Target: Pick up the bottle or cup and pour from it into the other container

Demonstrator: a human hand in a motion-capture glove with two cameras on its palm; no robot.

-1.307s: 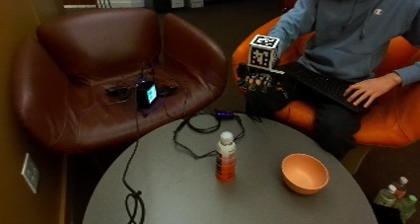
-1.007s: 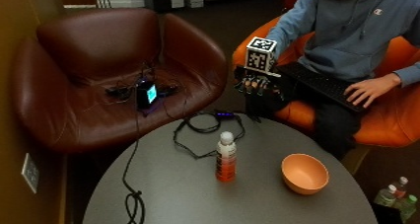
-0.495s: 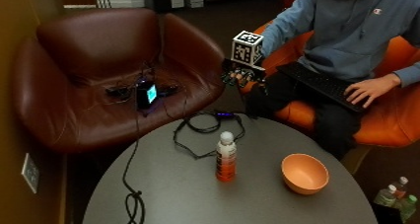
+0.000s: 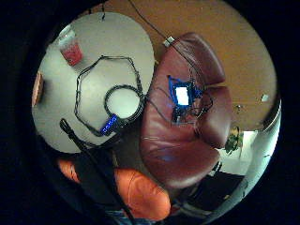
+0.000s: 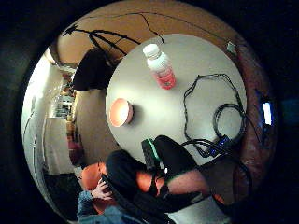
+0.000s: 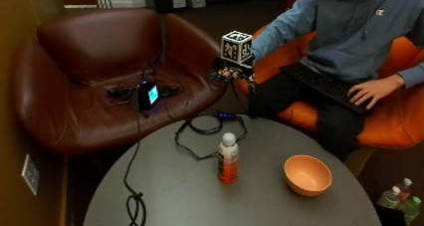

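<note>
My hand above the table's far edge, bottle and bowl waiting below.

A cable (image 6: 211, 129) loops at the table's (image 6: 165, 196) far edge; the bottle (image 6: 228, 159) stands upright near the middle (white cap on), the orange bowl (image 6: 307, 174) beside it toward the right edge. My gloved right hand (image 6: 230, 72) hangs beyond the far edge, fingers loosely curled, grasping nothing.

Bottle (image 6: 228, 159) beside bowl (image 6: 307, 174)
</note>
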